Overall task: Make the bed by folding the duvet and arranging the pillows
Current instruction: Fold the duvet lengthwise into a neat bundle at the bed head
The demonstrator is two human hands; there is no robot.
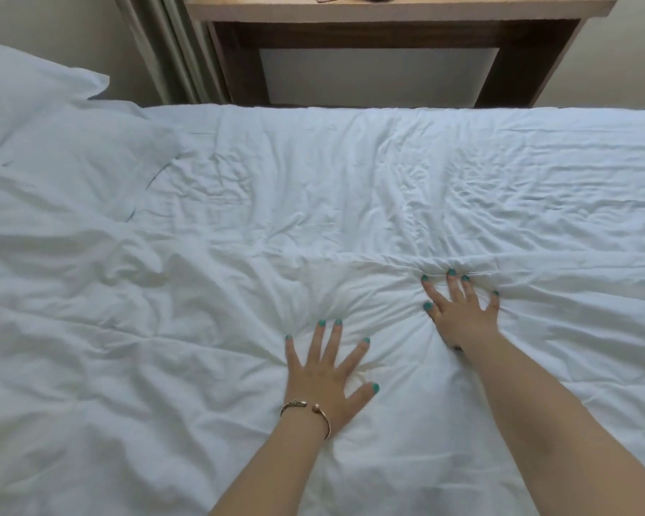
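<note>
A white, wrinkled duvet [313, 202] covers the whole bed across the view. My left hand [324, 374], with a gold bangle on its wrist, lies flat on the duvet with fingers spread. My right hand [458, 310] presses palm-down on it a little farther away and to the right, fingers apart, its fingertips at a raised fold. Neither hand grips the fabric. Two white pillows sit at the left: one [27, 87] at the far left edge and another [90, 162] lying in front of it, touching the duvet.
A wooden desk [388, 16] stands beyond the far side of the bed, with a dark object on its top edge. Beige curtains [164, 50] hang to its left against a pale wall.
</note>
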